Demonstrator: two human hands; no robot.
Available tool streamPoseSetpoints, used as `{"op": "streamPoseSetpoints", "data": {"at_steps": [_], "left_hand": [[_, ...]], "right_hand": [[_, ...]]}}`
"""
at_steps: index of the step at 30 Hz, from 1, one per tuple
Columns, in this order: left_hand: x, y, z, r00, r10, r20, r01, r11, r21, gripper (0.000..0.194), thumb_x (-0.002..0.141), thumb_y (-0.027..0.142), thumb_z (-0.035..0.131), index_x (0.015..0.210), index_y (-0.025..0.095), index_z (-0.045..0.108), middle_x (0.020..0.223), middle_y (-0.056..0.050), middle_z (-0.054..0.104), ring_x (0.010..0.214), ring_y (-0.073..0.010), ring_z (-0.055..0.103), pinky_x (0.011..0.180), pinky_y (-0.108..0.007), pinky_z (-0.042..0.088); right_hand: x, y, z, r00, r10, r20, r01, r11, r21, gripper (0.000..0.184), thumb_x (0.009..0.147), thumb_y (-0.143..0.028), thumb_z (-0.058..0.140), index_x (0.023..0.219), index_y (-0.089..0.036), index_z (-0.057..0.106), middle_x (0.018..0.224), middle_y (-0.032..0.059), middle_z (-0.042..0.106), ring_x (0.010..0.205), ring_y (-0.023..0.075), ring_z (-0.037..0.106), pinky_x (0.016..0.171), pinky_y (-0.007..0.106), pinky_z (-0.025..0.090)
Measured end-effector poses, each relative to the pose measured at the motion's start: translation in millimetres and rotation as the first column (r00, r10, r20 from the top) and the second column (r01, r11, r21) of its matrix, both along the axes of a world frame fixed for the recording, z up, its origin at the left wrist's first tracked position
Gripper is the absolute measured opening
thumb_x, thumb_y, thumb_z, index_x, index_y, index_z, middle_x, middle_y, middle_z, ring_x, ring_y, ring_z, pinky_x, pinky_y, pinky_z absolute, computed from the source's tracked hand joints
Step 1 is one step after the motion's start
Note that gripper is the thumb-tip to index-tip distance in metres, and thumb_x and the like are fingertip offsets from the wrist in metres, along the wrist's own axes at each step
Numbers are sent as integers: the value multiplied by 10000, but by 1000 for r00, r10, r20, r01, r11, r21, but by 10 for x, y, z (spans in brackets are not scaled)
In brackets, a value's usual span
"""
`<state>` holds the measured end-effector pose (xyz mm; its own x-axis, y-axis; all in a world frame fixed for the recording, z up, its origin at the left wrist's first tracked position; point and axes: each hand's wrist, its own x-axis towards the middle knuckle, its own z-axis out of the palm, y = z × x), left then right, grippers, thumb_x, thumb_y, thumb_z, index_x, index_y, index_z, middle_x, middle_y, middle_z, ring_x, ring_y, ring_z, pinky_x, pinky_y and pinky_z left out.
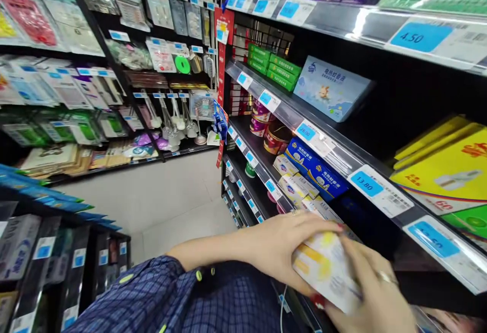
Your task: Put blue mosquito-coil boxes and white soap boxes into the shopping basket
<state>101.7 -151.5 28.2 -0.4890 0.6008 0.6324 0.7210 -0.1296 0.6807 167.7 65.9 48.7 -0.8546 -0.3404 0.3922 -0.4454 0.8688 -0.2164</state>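
Blue boxes [329, 176] lettered 电热蚊香液 stand on the shelf [327, 142]; rightward come price labels [365, 183] reading 28.00, 13.80 and 4.50, then yellow boxes [454, 163] printed 60. In front of the shelving, the left hand [279, 252] curls over the near side of a white-and-yellow box [323, 269], its print blurred; the right hand [375, 290] wraps the opposite side, fingers bent.

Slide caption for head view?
Left hand and right hand hold a rectangular white-and-yellow box beside stocked black shelves.
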Motion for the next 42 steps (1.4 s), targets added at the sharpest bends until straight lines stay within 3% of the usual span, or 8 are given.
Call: {"op": "streamPoseSetpoints", "data": {"at_steps": [4, 11, 15, 19, 25, 31, 37, 42], "left_hand": [[-101, -303, -53, 990, 107, 97, -82, 969, -235, 935, 627, 510, 829, 1398, 186, 410, 1303, -172, 550, 1168, -314, 559, 1015, -448, 469], [-1170, -1196, -233, 885, 325, 334, -304, 946, -115, 852, 517, 357, 893, 1225, 176, 456, 1225, -100, 556, 1134, -271, 525, 958, -347, 421], [-1952, -1418, -385, 830, 238, 505, -204, 971, -123, 859, 449, 357, 885, 1156, 166, 436, 1073, -63, 579, 1005, -224, 551, 843, -301, 455], [-2403, -1234, -615, 809, 127, 575, -46, 987, -153, 840, 458, 403, 853, 1142, 169, 426, 1038, -73, 598, 930, -214, 590, 771, -315, 507], [-2595, -890, -806, 831, 42, 555, 119, 961, -250, 884, 482, 467, 833, 1222, 131, 485, 1171, -160, 621, 1037, -288, 609, 820, -375, 532], [-2617, -943, -721, 927, 147, 345, -4, 923, -384, 676, 467, 339, 903, 1068, 128, 674, 1346, -162, 566, 1333, -343, 411, 1101, -389, 330], [-2626, -1142, -641, 931, 238, 278, -100, 895, -434, 519, 543, 380, 849, 940, 96, 673, 1059, -117, 677, 988, -254, 595, 880, -346, 458], [-2629, -1140, -280, 938, 253, 236, -140, 901, -410, 522, 571, 403, 824, 949, 95, 638, 918, -65, 679, 828, -192, 585, 760, -300, 472]], "right_hand": [[-132, -327, -152, 1000, 17, 0, -17, 1000, -17, 833, 741, -317, 684, 1479, -274, 300, 1270, 134, 510, 1079, 332, 592, 821, 450, 563], [-88, -102, -126, 996, -48, -77, 44, 997, -59, 512, 928, -462, 516, 1404, -305, 413, 1310, 93, 526, 1177, 306, 532, 920, 453, 512], [22, 153, -343, 991, -118, -68, 112, 991, -76, 379, 960, -432, 476, 1319, -309, 489, 1290, 62, 553, 1163, 274, 565, 922, 432, 515], [119, 252, -562, 988, -153, -24, 151, 987, -62, 382, 955, -390, 504, 1326, -299, 498, 1322, 58, 547, 1197, 254, 566, 940, 395, 533], [363, 418, -788, 976, -218, 24, 219, 973, -71, 379, 946, -373, 526, 1318, -300, 539, 1316, 49, 580, 1177, 243, 610, 888, 339, 573], [516, 412, -958, 952, -286, 111, 299, 945, -132, 357, 948, -375, 524, 1285, -274, 581, 1300, 63, 605, 1138, 229, 646, 861, 293, 590], [557, 384, -1046, 953, -268, 139, 291, 938, -185, 345, 945, -369, 527, 1265, -256, 587, 1246, 62, 638, 1096, 220, 668, 879, 301, 590], [611, 385, -1060, 932, -307, 194, 347, 910, -226, 334, 937, -391, 534, 1232, -259, 615, 1202, 59, 665, 1043, 220, 690, 818, 291, 603]]}}
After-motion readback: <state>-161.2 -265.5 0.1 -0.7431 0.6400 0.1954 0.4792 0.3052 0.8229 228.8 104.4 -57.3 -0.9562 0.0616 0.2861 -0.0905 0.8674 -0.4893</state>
